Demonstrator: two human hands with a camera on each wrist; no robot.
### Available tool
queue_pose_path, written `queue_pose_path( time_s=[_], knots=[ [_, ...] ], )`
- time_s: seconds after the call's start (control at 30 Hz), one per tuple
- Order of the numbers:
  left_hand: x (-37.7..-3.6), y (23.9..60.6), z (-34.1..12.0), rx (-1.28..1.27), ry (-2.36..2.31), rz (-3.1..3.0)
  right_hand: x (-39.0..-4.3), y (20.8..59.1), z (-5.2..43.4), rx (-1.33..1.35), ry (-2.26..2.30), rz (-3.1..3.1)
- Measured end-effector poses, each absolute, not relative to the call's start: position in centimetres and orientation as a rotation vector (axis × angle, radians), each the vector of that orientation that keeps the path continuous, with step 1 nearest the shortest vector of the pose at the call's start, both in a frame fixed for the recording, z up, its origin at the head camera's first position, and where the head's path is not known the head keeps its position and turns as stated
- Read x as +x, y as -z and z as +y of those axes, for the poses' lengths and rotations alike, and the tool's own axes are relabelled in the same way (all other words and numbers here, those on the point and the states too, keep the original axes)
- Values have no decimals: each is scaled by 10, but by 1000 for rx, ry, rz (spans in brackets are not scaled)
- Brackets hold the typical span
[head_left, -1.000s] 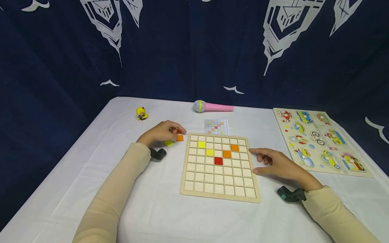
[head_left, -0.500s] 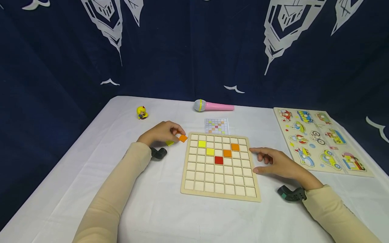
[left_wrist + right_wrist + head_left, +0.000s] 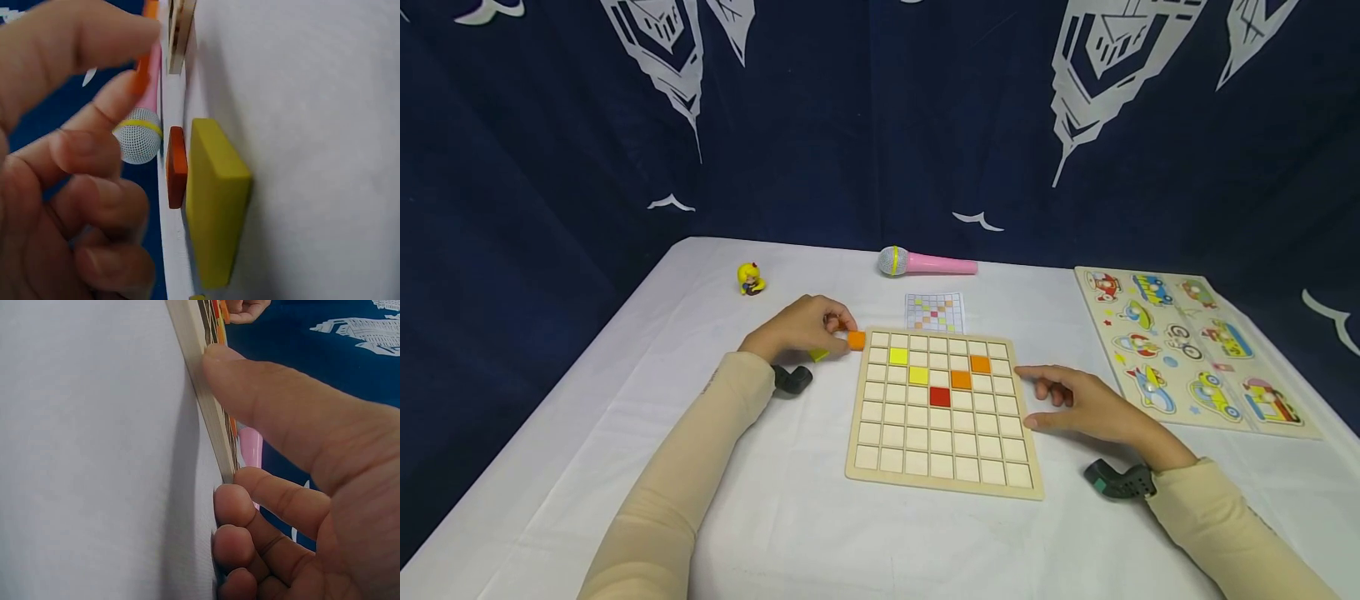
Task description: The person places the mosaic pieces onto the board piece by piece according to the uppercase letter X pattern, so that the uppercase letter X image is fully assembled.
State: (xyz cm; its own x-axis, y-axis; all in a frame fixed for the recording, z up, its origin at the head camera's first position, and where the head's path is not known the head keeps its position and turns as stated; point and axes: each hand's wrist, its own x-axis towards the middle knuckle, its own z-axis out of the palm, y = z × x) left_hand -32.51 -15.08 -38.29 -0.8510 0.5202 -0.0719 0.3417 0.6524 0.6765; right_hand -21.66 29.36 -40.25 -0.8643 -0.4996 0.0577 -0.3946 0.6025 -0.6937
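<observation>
White-clothed table, wooden grid board, pink microphone, yellow figurine, pattern card, vehicle puzzle, loose yellow tile

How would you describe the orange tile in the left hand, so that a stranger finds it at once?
Start at the wooden grid board in the middle of the white table. Just off its far left corner, the left hand pinches a small orange tile. The other orange tiles sit in board cells; this one is outside the frame.

pattern card print too small, left hand blurred, cropped
</observation>
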Motion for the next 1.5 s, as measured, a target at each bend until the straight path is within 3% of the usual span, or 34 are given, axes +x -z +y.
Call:
queue_pose_path(
  time_s=[0.87, 1.5],
  knots=[
    [-279, 358, -93, 1115, -778, 2557, -216, 403, 293, -763, 1110, 2687],
    [-252, 363, -70, 1160, -561, 2531, -217, 404, 293, -760, 1105, 2693]
  ],
)
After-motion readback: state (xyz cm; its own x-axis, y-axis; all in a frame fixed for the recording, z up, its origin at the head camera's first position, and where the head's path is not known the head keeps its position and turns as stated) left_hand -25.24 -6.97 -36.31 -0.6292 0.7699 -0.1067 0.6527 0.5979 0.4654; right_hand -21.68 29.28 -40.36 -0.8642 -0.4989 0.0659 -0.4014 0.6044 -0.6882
